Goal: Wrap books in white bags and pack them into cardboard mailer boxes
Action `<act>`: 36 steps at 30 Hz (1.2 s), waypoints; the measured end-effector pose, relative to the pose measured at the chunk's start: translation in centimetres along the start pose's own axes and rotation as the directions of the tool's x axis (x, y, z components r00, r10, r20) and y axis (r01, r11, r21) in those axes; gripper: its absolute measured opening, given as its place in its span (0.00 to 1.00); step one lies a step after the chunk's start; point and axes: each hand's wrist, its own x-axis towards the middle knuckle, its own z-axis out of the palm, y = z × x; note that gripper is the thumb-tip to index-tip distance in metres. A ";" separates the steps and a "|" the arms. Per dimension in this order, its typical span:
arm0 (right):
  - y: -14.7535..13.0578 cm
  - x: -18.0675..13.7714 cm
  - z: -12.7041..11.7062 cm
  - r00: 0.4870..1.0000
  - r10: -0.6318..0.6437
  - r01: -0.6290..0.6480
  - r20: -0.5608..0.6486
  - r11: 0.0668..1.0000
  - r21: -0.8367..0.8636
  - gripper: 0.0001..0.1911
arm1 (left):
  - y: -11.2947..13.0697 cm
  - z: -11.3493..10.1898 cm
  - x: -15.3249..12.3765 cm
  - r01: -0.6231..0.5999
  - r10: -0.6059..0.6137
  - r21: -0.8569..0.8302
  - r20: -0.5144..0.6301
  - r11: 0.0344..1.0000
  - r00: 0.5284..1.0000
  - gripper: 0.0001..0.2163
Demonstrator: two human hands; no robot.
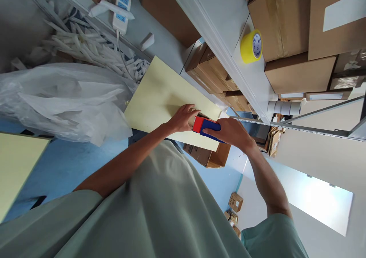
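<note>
My right hand (pixel 231 131) is wrapped around a red and blue tape dispenser (pixel 211 127) and holds it over the table. Its red end points toward my left hand (pixel 183 118). The left fingers are apart and curved, close to that red end. A tan, translucent patch shows between them; I cannot make out whether it is tape or whether the fingers touch it. Under both hands lies a pale yellow tabletop (pixel 160 94), with a shadow of the left hand on it.
A shelf above the table carries cardboard boxes (pixel 281 21) and a yellow tape roll (pixel 251 46). A power strip (pixel 121 12) lies at the upper left. Plastic bags (pixel 65 101) and white strips (pixel 85 44) are left of the table. An open carton (pixel 219 157) stands below it.
</note>
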 end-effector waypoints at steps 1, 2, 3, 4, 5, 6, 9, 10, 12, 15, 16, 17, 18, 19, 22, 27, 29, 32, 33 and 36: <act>0.0 0.0 -0.1 1.000 0.001 -0.001 0.001 1.000 0.000 0.37 | -0.1 0.1 0.0 -0.010 0.010 -0.001 -0.003 1.000 1.000 0.39; -0.1 0.0 -0.2 1.000 -0.001 0.001 0.001 1.000 -0.001 0.36 | -0.1 0.2 0.0 -0.017 0.017 -0.001 0.001 1.000 1.000 0.41; -0.1 0.0 -0.2 1.000 -0.002 0.002 0.000 1.000 -0.001 0.36 | -0.2 0.2 0.1 -0.020 0.020 0.000 0.011 1.000 1.000 0.41; -0.1 0.0 -0.3 1.000 -0.003 0.003 -0.001 1.000 -0.002 0.36 | -0.3 0.2 0.1 -0.020 0.020 0.004 0.023 1.000 1.000 0.41; -0.1 -0.1 -0.4 1.000 -0.005 0.005 -0.001 1.000 -0.002 0.36 | -0.3 0.2 0.2 -0.017 0.017 0.011 0.035 1.000 0.999 0.39; -0.2 -0.1 -0.4 1.000 -0.008 0.008 0.000 1.000 0.000 0.36 | -0.3 0.1 0.3 -0.014 0.013 0.021 0.044 1.000 0.999 0.37; -0.2 -0.1 -0.4 1.000 -0.015 0.015 0.002 1.000 0.009 0.36 | -0.3 -0.2 0.5 -0.014 0.011 0.057 0.058 0.998 0.998 0.29; -0.3 0.0 -0.3 1.000 -0.015 0.015 -0.002 1.000 0.008 0.36 | -0.2 -0.4 0.5 -0.014 0.010 0.070 0.063 0.997 0.998 0.27; -0.3 0.1 -0.1 1.000 -0.013 0.013 -0.006 1.000 0.003 0.37 | -0.2 -0.5 0.5 -0.011 0.004 0.099 0.073 0.995 0.997 0.21; -0.4 0.2 0.1 1.000 -0.020 0.020 -0.007 1.000 -0.001 0.36 | -0.2 -0.5 0.5 -0.011 -0.003 0.151 0.092 0.988 0.996 0.15; -0.4 0.3 0.2 1.000 -0.024 0.024 -0.008 1.000 0.002 0.36 | -0.3 -0.4 0.5 -0.011 -0.006 0.170 0.098 0.985 0.995 0.14; -0.4 0.3 0.2 1.000 -0.028 0.028 -0.010 1.000 0.006 0.36 | -0.3 -0.3 0.5 -0.007 -0.013 0.188 0.102 0.982 0.995 0.13; -0.4 0.3 0.3 0.999 -0.030 0.030 -0.012 0.999 0.011 0.36 | -0.3 -0.2 0.5 0.002 -0.024 0.206 0.104 0.979 0.994 0.12; -0.3 0.4 0.3 0.999 -0.030 0.030 -0.012 0.999 0.015 0.36 | -0.3 0.0 0.6 0.013 -0.037 0.222 0.104 0.975 0.994 0.12; 0.3 0.6 0.6 1.000 -0.011 0.011 -0.012 1.000 0.020 0.37 | -0.5 0.5 0.8 0.053 -0.077 0.237 0.094 0.970 0.993 0.12; 3.0 1.2 1.4 1.000 0.026 -0.025 -0.012 0.998 0.059 0.37 | -1.4 0.6 1.3 0.074 -0.094 0.195 0.097 0.978 0.991 0.13; 4.5 1.6 2.1 0.999 0.043 -0.043 -0.004 0.995 0.094 0.36 | -1.9 0.4 1.5 0.069 -0.088 0.164 0.107 0.984 0.990 0.14; 7.0 2.5 3.8 0.998 0.067 -0.070 0.022 0.982 0.176 0.35 | -2.3 0.1 1.6 0.065 -0.086 0.155 0.131 0.986 0.988 0.17; 7.8 2.9 4.6 0.997 0.065 -0.073 0.043 0.973 0.219 0.34 | -2.4 0.0 1.6 0.063 -0.088 0.172 0.143 0.983 0.986 0.18; 10.0 4.4 7.1 0.988 0.010 -0.072 0.156 0.915 0.396 0.31 | -2.3 -0.2 1.7 0.057 -0.103 0.246 0.180 0.968 0.978 0.19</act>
